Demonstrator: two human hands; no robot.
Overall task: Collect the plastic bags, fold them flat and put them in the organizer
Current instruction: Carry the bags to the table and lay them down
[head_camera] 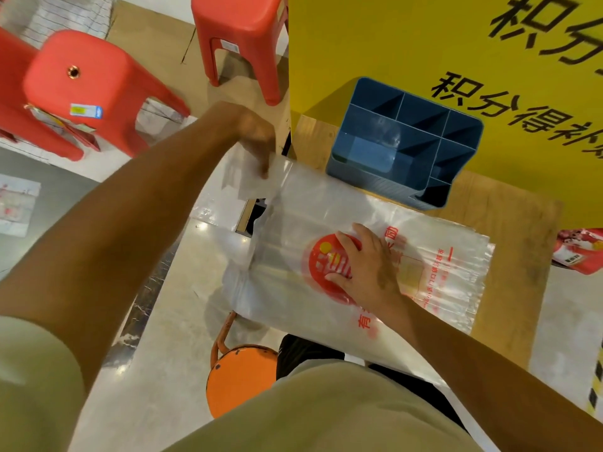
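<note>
The plastic bag (375, 230) is thin, translucent film, glossy where light catches it, with fine creases and red print. The organizer (385, 177) is smooth blue plastic with a soft sheen on its dividers. The table (509, 230) looks like pale wood with a matt, scuffed top. The red stools (81, 89) are moulded plastic, smooth and slightly shiny. The orange stool (238, 380) has a painted, smooth seat. The floor (169, 370) is polished and reflective. The yellow board (375, 37) is matt.
</note>
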